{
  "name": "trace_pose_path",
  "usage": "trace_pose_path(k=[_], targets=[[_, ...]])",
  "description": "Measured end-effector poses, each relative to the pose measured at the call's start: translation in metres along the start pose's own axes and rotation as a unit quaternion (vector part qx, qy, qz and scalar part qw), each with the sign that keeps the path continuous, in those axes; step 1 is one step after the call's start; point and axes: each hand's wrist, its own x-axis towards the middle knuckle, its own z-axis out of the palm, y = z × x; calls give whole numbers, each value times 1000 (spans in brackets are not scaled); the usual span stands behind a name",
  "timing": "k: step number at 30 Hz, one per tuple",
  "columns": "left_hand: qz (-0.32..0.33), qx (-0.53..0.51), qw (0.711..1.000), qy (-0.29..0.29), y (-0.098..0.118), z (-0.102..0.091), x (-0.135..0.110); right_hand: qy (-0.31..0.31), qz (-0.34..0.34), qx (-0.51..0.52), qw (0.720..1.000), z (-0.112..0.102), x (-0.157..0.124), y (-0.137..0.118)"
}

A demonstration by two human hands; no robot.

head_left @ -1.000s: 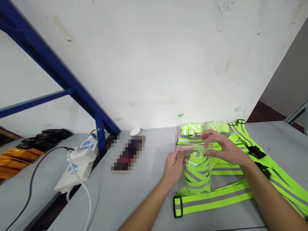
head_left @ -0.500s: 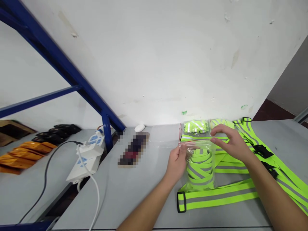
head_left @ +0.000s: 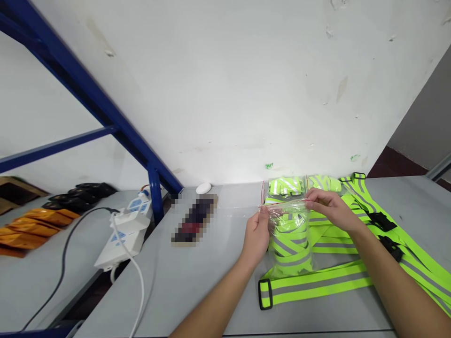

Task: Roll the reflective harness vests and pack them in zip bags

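Note:
Between my hands is a clear zip bag (head_left: 289, 241) with a red line along its top, and a rolled neon-yellow reflective strap shows inside it. My left hand (head_left: 258, 233) pinches the bag's upper left corner, thumb on top. At the upper right corner, my right hand (head_left: 329, 208) has its thumb and fingers closed on the red-lined edge. Loose reflective straps (head_left: 320, 284) with grey stripes lie under and to the right of the bag. Two more bagged rolls (head_left: 286, 186) rest behind it, against the wall.
A white power strip (head_left: 123, 244) with cables sits at the table's left edge, beside a blue metal frame (head_left: 155, 188). Near the wall are a white oval object (head_left: 203, 188) and a blurred-out item (head_left: 195, 219). Orange packets (head_left: 38, 225) lie farther left.
My right hand has gone from open above the bag's corner to pinching its top edge. My left hand keeps its hold on the other corner.

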Motion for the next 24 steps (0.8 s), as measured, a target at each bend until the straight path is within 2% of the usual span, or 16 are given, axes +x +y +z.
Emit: trace_pose_path(k=[6, 11, 16, 21, 24], targets=[[23, 14, 1000, -11, 10, 3, -4, -12, 14, -14, 1000, 7, -1, -4], [55, 33, 998, -18, 16, 6, -8, 16, -17, -21, 1000, 15, -3, -12], [74, 49, 996, -2, 16, 4, -9, 27, -5, -47, 999, 18, -4, -12], [99, 66, 992, -36, 15, 5, -14, 12, -7, -39, 999, 28, -3, -14], [99, 69, 992, -28, 14, 4, -14, 25, -20, -15, 999, 34, -4, -16]])
